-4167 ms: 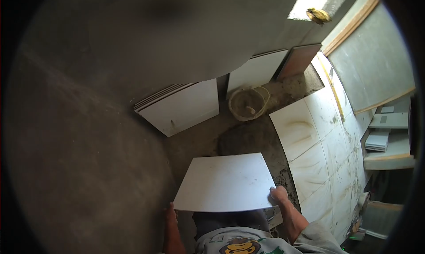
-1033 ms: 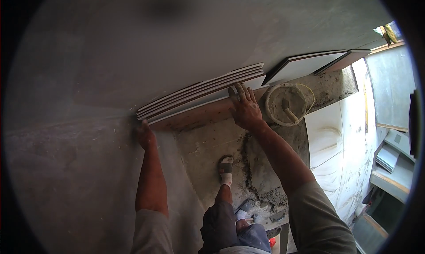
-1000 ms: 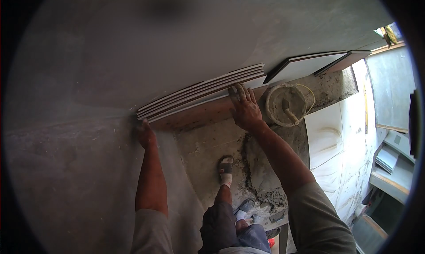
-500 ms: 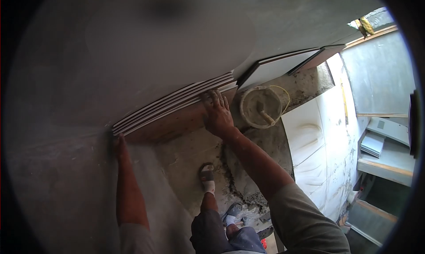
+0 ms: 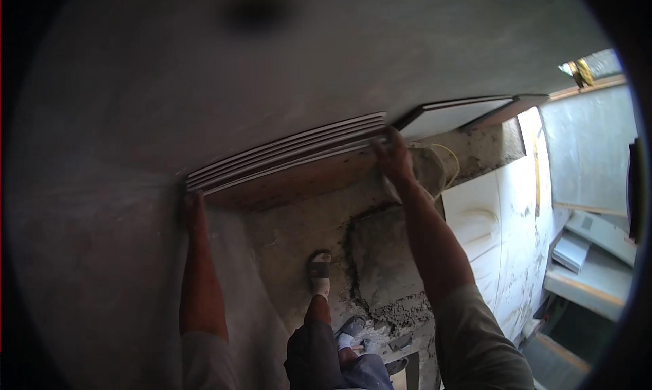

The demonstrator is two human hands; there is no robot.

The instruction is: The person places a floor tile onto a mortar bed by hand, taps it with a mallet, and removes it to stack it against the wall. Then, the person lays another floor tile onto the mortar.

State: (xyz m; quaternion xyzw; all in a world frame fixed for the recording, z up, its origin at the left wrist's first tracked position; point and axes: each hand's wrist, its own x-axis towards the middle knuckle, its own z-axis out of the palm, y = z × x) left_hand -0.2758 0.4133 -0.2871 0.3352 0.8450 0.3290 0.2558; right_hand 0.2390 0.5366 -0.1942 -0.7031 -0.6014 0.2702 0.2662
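Several large tiles (image 5: 285, 147) stand on edge in a stack against the grey wall, their pale edges upward. The front tile (image 5: 292, 177) turns its brown face to me and leans slightly apart from those behind. My left hand (image 5: 193, 205) is closed at its left end, the fingers partly hidden in shadow. At the right end, my right hand (image 5: 392, 157) is closed around the upper corner, somewhat blurred. Just behind my right wrist is a round bucket (image 5: 428, 169) with a yellow handle, partly covered by the hand and forearm.
More tiles (image 5: 455, 113) lean on the wall farther right. Large white tiles (image 5: 502, 210) cover the floor on the right, beside rough concrete (image 5: 387, 247) with crumbled mortar. My sandalled feet (image 5: 319, 271) are below. Stacked boxes (image 5: 570, 251) lie at the far right.
My right hand has moved right from the front tile's upper edge to its right corner and closed there. The front tile's top has tipped slightly away from the stack. My left hand stays at the left end.
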